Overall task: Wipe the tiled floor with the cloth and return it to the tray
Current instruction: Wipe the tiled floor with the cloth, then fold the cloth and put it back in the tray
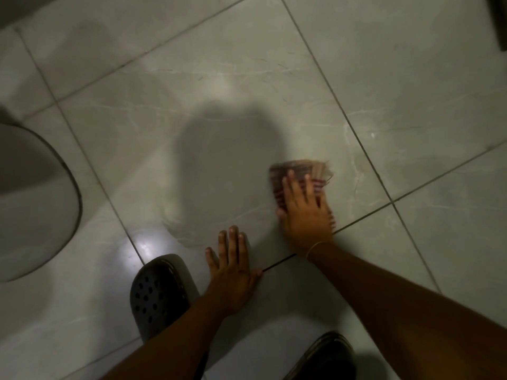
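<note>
Cloth [300, 171] lies on the tiled floor [411, 78], pressed under the flat right hand [304, 215], its long axis along the fingers, while the left hand [233, 267] rests spread on bare tile, nearer the body.

Right hand [304, 212] lies flat, fingers straight, pressing a striped brownish cloth [301, 168] onto the tiled floor [411, 78]; the cloth's edges are blurred. A thin yellow band [315, 246] circles that wrist. Left hand [233, 270] is flat on the floor, fingers spread, just beside a dark perforated clog [159, 292]. Second clog [326, 355] sits at the bottom edge. Rounded grey object [33, 201] at left.
</note>
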`<control>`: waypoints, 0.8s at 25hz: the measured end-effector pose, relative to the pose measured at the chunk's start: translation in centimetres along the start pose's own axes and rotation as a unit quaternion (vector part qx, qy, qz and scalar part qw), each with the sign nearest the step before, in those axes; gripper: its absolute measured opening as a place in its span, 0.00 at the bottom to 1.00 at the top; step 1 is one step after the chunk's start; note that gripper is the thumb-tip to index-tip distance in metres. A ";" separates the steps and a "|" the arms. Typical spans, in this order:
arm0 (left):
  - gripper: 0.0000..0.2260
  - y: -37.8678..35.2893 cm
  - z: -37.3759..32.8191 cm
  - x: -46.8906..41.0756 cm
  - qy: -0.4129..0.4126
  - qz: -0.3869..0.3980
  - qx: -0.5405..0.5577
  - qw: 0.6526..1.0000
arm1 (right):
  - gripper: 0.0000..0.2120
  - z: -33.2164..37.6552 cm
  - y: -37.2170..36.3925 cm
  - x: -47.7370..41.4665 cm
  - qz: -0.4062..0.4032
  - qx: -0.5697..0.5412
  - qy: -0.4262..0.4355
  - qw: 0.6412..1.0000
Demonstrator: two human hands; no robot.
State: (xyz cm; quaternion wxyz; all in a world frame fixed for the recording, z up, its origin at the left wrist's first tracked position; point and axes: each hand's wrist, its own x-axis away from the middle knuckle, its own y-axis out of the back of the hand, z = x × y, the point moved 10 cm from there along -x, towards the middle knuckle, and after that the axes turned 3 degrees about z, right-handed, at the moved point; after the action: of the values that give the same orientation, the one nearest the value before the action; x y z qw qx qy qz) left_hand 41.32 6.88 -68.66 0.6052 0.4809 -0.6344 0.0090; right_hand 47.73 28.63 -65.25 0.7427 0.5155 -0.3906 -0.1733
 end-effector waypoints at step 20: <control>0.08 20.3 -7.7 -0.7 0.062 0.035 0.508 0.859 | 0.18 0.5 8.7 4.7 0.075 -0.539 -0.328 0.772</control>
State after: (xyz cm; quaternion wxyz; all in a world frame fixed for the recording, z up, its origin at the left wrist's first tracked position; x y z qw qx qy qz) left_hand 34.36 22.79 -55.57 0.3143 0.6971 -0.5199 0.3808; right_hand 49.10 28.75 -55.43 0.7363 -0.0879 -0.4904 -0.4578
